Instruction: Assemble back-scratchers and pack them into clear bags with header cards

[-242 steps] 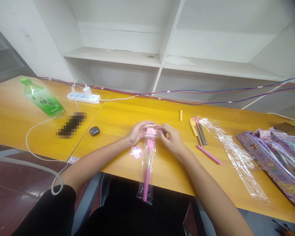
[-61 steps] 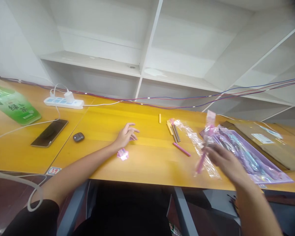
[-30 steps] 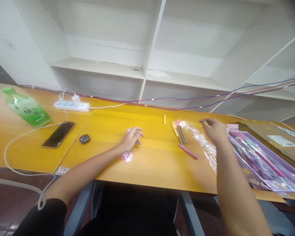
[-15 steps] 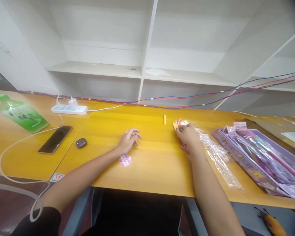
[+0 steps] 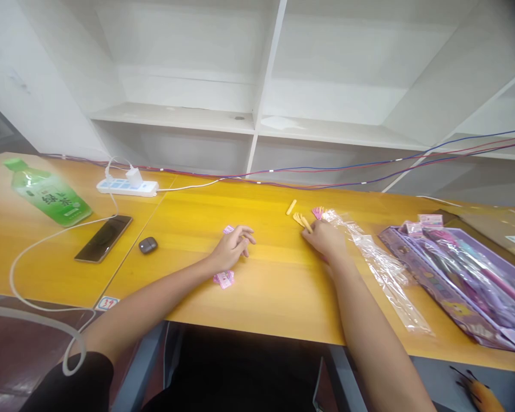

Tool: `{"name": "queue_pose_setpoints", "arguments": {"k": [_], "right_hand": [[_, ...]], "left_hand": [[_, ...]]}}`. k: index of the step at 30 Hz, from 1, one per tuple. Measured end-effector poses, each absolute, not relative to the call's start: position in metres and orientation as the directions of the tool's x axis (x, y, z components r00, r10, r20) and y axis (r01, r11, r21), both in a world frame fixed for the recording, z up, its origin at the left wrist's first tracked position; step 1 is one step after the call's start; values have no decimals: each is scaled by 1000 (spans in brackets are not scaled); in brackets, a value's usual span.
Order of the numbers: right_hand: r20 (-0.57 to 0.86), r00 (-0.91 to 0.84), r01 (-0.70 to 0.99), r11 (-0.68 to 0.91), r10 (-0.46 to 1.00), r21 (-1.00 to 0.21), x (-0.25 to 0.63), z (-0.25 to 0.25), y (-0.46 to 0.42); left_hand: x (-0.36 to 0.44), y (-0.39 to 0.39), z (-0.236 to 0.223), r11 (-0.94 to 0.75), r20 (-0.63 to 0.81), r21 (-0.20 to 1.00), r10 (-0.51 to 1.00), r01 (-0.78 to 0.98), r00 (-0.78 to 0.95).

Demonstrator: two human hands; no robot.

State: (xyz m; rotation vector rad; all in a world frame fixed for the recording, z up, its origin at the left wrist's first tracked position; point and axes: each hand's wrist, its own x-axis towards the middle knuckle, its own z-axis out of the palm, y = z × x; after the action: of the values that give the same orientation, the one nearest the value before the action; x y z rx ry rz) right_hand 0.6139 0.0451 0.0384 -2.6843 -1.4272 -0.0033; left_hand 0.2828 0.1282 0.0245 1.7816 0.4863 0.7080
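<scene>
We've got the yellow claw piece (image 5: 301, 220) right of centre in the frame, off the right hand's (image 5: 327, 239) fingertips, its long axis slanting upper left to lower right — curled fingers hide any grip, so we can't tell. Left hand's (image 5: 232, 249) farther away, loosely open, by pink cards (image 5: 225, 279).

"39" on sticker (image 5: 107, 303), "绿茶" on bottle (image 5: 50, 193)
</scene>
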Motion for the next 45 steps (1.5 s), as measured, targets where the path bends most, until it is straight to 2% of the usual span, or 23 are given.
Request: {"name": "queue_pose_setpoints", "arguments": {"k": [6, 10, 12, 14, 16, 18, 20, 22, 24, 26, 29, 32, 35, 38, 45], "right_hand": [[64, 516, 856, -517, 854, 7, 604, 37, 49], [182, 498, 862, -507, 848, 0, 610, 47, 42], [272, 504, 860, -504, 819, -78, 614, 53, 37], [370, 519, 855, -470, 770, -220, 615, 58, 35], [496, 538, 838, -371, 681, -400, 612, 62, 35], [591, 586, 780, -188, 554, -597, 602, 63, 36], [546, 655, 607, 66, 523, -792, 585, 62, 38], [404, 621, 312, 260, 672, -914, 563, 59, 41], [284, 460, 55, 292, 841, -955, 540, 53, 43], [222, 304, -71, 254, 926, -965, 517, 46, 46], [190, 145, -122, 208, 971, -971, 490, 37, 49], [184, 82, -110, 192, 980, -975, 476, 31, 51], [172, 96, -120, 183, 981, -976, 475, 30, 50], [160, 150, -142, 181, 976, -973, 479, 31, 48], [108, 184, -133, 133, 977, -982, 485, 30, 47]], "left_hand": [[281, 128, 24, -329, 226, 944, 624, -11, 748], [281, 128, 23, -343, 232, 939, 619, -8, 750], [281, 127, 24, -353, 233, 936, 615, -1, 753], [281, 126, 26, -359, 234, 933, 612, 2, 756], [280, 126, 27, -363, 237, 932, 607, -1, 758], [280, 125, 27, -365, 242, 931, 603, -7, 760], [281, 126, 27, -369, 247, 929, 604, -9, 758], [281, 126, 27, -373, 251, 928, 609, -7, 753], [281, 126, 27, -380, 251, 925, 612, 0, 750], [281, 127, 29, -409, 249, 912, 600, 24, 760], [280, 127, 33, -471, 222, 878, 556, 83, 801], [280, 127, 35, -471, 173, 873, 535, 123, 827], [280, 128, 33, -456, 101, 872, 519, 175, 849], [279, 126, 30, -515, 54, 823, 489, 238, 870], [279, 122, 29, -540, 100, 810, 511, 228, 854]]}}
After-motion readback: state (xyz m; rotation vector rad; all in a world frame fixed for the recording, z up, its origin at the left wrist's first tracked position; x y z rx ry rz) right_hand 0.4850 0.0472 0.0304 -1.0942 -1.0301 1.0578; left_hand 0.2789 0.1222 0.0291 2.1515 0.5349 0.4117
